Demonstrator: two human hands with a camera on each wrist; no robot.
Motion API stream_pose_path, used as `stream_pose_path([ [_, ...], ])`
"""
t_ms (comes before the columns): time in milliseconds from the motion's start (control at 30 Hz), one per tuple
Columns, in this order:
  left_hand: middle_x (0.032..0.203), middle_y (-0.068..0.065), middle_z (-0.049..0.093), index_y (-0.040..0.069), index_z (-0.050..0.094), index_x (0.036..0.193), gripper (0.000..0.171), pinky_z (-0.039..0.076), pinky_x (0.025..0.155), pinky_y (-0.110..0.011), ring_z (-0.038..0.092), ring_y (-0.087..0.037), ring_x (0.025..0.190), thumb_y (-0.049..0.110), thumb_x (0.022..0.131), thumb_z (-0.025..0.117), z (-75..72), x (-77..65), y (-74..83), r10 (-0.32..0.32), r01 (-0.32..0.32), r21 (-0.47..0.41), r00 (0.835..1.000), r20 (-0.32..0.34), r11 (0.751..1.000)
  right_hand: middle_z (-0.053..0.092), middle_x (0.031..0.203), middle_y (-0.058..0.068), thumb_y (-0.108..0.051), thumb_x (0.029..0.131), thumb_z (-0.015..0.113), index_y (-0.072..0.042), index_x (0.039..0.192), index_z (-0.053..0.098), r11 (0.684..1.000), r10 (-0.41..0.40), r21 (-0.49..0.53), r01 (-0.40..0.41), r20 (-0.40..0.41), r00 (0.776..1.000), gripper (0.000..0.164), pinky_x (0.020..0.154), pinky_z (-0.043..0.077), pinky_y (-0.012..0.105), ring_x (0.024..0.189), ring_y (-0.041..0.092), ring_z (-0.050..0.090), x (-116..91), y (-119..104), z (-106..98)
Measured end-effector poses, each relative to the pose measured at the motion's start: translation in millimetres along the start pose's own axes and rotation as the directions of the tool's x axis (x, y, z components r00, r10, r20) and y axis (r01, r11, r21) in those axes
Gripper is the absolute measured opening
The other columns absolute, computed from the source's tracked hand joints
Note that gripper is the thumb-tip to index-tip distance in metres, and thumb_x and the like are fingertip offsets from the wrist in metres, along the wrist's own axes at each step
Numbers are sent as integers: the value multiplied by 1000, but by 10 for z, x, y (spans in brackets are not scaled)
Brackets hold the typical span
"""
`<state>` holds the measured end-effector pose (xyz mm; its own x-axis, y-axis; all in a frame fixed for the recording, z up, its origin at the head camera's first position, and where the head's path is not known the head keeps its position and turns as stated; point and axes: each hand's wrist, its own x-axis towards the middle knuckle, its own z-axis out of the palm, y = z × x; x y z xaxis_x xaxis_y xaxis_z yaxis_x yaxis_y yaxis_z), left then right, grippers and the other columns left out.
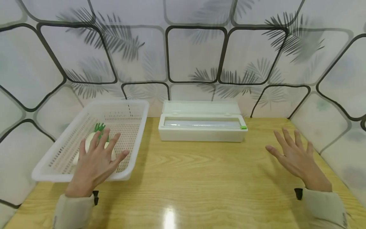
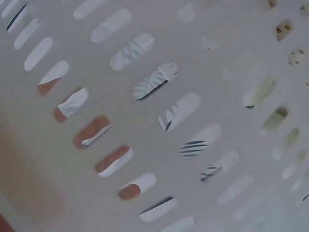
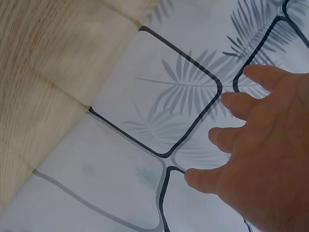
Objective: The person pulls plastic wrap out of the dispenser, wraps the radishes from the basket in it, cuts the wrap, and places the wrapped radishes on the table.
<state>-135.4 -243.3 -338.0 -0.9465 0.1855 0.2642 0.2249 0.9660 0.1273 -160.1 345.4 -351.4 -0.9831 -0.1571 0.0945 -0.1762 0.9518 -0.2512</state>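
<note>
My left hand [image 1: 95,162] is spread over the front part of a white slotted plastic basket [image 1: 140,136], palm down, gripping nothing. Partly hidden behind its fingers lies a pale, rounded radish-like thing [image 1: 89,140] with a green leafy top [image 1: 99,127]. Only the basket's slotted wall [image 2: 203,72] fills the left wrist view. At the right, my right hand [image 1: 297,159] is held over the table with fingers apart and nothing in it. Between the hands, farther back, stands a white cling film dispenser [image 1: 200,135], lid [image 1: 200,107] raised, with a film roll [image 1: 200,123] inside.
The wood-grain table [image 1: 194,178] meets a patterned wall covering [image 1: 197,54] at the back and along both sides. A small green piece [image 1: 243,127] sits at the dispenser's right front corner. The basket takes up the table's left side.
</note>
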Motion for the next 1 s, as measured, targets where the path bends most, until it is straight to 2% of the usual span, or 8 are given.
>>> stream_pose_path([
  [100, 161, -29, 23, 3, 43, 152, 77, 7, 108, -78, 20, -52, 144, 62, 103, 40, -13, 1, 26, -6, 7, 4, 1000, -18, 1000, 2, 163, 33, -51, 108, 37, -2, 161, 9, 1000, -9, 16, 9, -8, 1000, 77, 97, -9, 85, 144, 57, -13, 17, 5, 1],
  [200, 152, -27, 41, 3, 55, 142, 65, 17, 108, -75, 35, -49, 138, 54, 102, 51, -47, -8, 104, 18, -16, 20, 995, -95, 1000, 28, 154, 37, -47, 107, 47, 4, 155, 30, 997, -73, 17, 76, -113, 991, 72, 100, 7, 85, 142, 60, 17, 45, -7, 3],
  [267, 137, -25, 56, 1, 64, 130, 52, 31, 104, -71, 50, -47, 125, 43, 99, 63, -74, 1, 196, 70, -67, 26, 980, -184, 997, 50, 138, 37, -38, 103, 60, 8, 143, 49, 987, -151, 12, 159, -238, 959, 62, 98, 26, 79, 126, 59, 44, 74, -23, 12],
  [333, 119, -22, 67, 1, 70, 117, 39, 45, 93, -64, 62, -44, 108, 31, 93, 74, -101, 33, 310, 135, -136, 15, 951, -278, 991, 63, 119, 35, -25, 95, 73, 9, 126, 62, 973, -219, -18, 228, -361, 906, 47, 85, 45, 68, 87, 43, 65, 119, -49, 21],
  [400, 107, -20, 72, 0, 73, 109, 31, 53, 79, -58, 68, -42, 94, 22, 88, 80, -126, 82, 436, 188, -204, -9, 919, -347, 979, 69, 106, 32, -9, 87, 79, 9, 115, 68, 960, -258, -17, 281, -452, 854, 36, 63, 52, 50, 54, 18, 58, 177, -85, 34],
  [500, 100, -17, 73, 1, 74, 106, 25, 56, 69, -53, 69, -38, 86, 16, 88, 80, -135, 186, 605, 205, -253, -78, 901, -382, 964, 72, 98, 28, 5, 78, 82, 7, 108, 72, 949, -254, 26, 313, -524, 813, 32, 51, 42, 28, 40, -4, 26, 265, -151, 39],
  [733, 93, -12, 72, 2, 75, 107, 20, 53, 59, -43, 60, -25, 64, 17, 93, 76, -92, 401, 934, 175, -251, -200, 926, -335, 947, 74, 92, 23, 12, 75, 82, 7, 100, 75, 916, -252, 106, 386, -598, 761, 27, 49, 36, 16, 43, -4, 37, 413, -274, 38],
  [1000, 106, -12, 73, 4, 74, 111, 22, 54, 64, -42, 64, -24, 74, 21, 98, 70, 35, 557, 1214, 105, -194, -369, 963, -249, 909, 74, 89, 21, 18, 73, 81, 8, 96, 75, 901, -257, 116, 417, -632, 731, 26, 66, 39, 7, 67, 17, 64, 502, -339, 107],
])
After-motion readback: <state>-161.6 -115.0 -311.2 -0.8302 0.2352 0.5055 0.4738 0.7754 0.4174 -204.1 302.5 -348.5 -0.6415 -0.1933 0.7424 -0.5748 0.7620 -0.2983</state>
